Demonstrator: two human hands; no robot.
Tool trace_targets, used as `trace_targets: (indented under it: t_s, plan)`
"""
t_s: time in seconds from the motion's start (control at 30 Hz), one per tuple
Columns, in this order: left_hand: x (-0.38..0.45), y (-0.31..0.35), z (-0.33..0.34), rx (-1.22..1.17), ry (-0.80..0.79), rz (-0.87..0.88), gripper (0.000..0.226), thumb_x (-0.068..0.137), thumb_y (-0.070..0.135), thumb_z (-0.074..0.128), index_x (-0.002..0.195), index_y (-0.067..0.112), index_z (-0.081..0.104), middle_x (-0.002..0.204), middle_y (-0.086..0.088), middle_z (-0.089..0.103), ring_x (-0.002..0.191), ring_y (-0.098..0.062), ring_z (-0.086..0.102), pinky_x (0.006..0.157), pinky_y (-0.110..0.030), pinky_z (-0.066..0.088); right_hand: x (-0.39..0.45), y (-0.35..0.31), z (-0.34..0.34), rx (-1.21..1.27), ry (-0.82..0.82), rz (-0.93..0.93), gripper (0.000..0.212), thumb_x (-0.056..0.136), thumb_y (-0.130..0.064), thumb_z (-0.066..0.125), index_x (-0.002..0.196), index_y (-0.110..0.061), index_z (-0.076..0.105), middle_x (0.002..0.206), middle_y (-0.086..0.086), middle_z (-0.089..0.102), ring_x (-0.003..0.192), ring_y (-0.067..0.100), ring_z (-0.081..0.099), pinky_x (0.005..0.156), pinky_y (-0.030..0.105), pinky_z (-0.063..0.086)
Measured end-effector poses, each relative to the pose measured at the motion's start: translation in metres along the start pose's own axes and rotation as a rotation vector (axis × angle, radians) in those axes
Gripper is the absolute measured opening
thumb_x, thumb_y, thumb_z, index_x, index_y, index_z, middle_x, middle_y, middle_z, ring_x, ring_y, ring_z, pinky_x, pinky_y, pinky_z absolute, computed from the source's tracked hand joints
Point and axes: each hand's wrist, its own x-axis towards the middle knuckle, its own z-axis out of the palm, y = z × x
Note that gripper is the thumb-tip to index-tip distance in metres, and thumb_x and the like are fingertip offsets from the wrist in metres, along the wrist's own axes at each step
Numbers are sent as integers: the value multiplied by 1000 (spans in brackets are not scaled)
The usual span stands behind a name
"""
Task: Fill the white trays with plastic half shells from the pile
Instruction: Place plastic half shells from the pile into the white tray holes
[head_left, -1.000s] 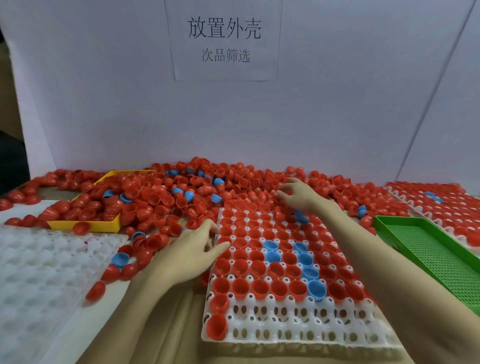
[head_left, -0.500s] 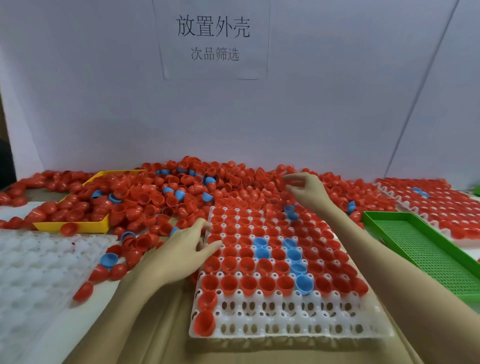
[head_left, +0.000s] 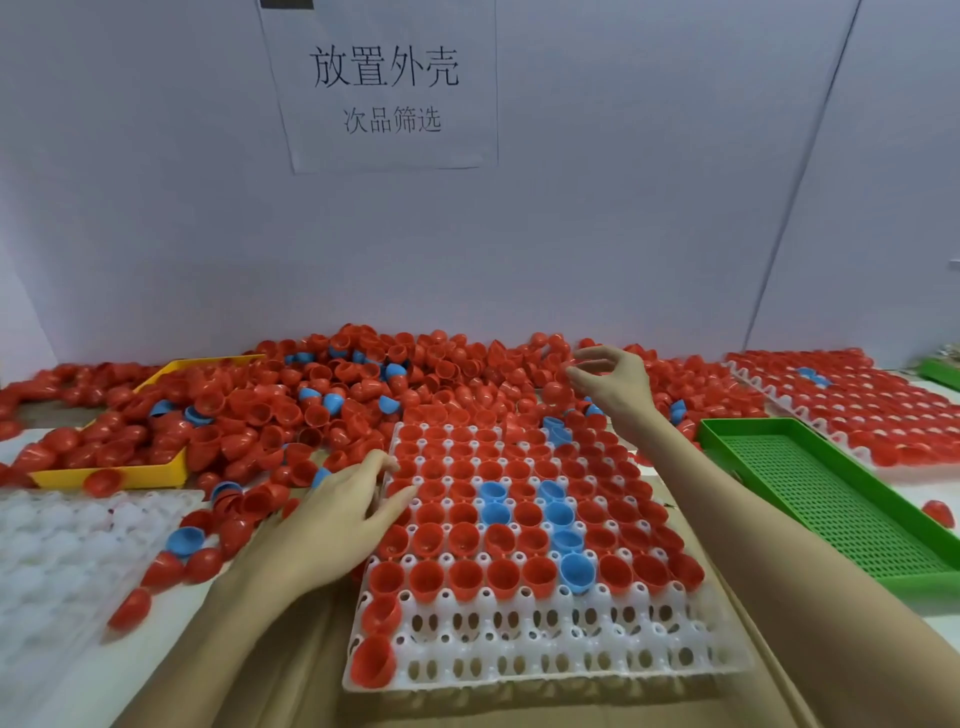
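A: Red half shells (head_left: 441, 379) heap in the pile just beyond the white tray (head_left: 545, 660). Which hand is nearer?

B: Right hand (head_left: 615, 387), raised over the pile's near edge, fingers loosely curled, apparently holding nothing. Left hand (head_left: 337, 519) lies flat on the tray's left rim.

A: Empty cells?

B: Nearest rows, toward the body.

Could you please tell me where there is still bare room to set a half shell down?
Free: the two near rows of the white plastic centre tray, the empty white tray at left, and the green mesh tray. Crowded: the red and blue shell pile behind.
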Motion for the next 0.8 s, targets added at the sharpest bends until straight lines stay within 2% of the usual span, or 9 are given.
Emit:
trace_targets:
  t_s: [0.13,0.23,0.4,0.5,0.53,0.6,0.67,0.73,0.8]
  plan:
    - [-1,2,-1,3,35,-6,40,100,63,43,127,35,52,88,9,65,75,-3,62,69,-21,47,1,0,4,-95,44,-64,24,91,-22,83,114,-15,77,105,0,76,96,14,73,88,35,64]
    - [-2,3,-4,-17,45,-16,42,99,64,41,127,35,53,87,9,66,77,0,63,73,-21,51,-4,2,2,-71,47,-29,21,93,-21,81,113,-15,79,105,3,78,94,15,75,87,34,65]
    - [-7,10,-8,55,24,-39,50,97,69,33,129,35,51,97,14,63,88,-3,63,82,-28,55,-22,-4,-5,-29,40,43,17,96,-14,76,111,-6,79,103,11,78,74,16,79,72,30,66]
    - [-12,20,-16,398,237,90,54,100,61,28,127,25,59,106,10,62,97,-11,61,84,-31,56,-44,-21,-6,-113,6,-28,15,97,-13,75,109,-6,79,90,6,78,66,14,78,64,28,66]
    - [-14,28,-19,398,322,172,51,102,54,33,126,21,64,107,8,64,96,-12,62,82,-31,57,-54,-28,-6,-136,-34,-64,12,96,-14,76,105,-8,80,85,3,77,64,13,77,60,25,64]
    - [-18,43,-24,246,429,363,37,104,41,47,126,19,68,111,7,64,97,-9,63,80,-30,60,-76,-42,-5,-183,-129,-136,4,95,-16,78,97,-13,80,81,-2,77,60,9,75,55,20,60]
    - [-21,57,-21,107,379,491,32,104,34,55,134,25,64,125,13,60,105,-2,62,89,-22,57,-99,-53,-2,-224,-203,-208,4,94,-17,79,91,-17,80,78,-7,76,57,8,73,53,18,57]
    - [-26,66,-12,38,309,528,36,105,37,55,140,31,59,137,21,54,121,3,57,101,-15,48,-118,-60,0,-238,-269,-261,7,94,-19,80,87,-18,80,76,-10,75,54,6,71,52,16,55]
    - [-29,69,-5,-29,261,496,35,106,40,54,141,34,58,137,25,55,126,7,53,105,-11,42,-132,-64,2,-249,-322,-295,8,93,-20,80,86,-19,79,77,-11,74,57,4,71,53,14,54]
